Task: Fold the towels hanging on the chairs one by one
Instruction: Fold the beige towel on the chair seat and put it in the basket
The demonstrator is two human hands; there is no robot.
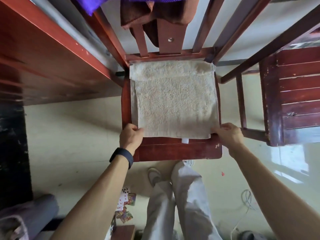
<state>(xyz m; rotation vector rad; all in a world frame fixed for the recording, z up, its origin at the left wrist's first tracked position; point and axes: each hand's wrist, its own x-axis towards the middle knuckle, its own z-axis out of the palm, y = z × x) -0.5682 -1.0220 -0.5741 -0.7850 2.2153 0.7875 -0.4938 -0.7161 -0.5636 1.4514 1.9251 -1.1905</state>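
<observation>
Hands (131, 136) (227, 134) pinching beige towel (174, 103) corners on chair seat (173, 149)

Showing three towels: beige towel (173, 99), brown towel (147, 13), purple towel (103, 2). Two chairs: near chair (173, 149), right chair (294, 101). Two hands: left hand (130, 136), right hand (227, 134).

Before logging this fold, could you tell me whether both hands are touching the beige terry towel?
Touching. The head view shows the left hand and right hand pinching the beige terry towel's near corners.

Nubby beige terry towel (174, 99) on scuffed, semi-glossy red-brown wooden chair seat (176, 149)
</observation>
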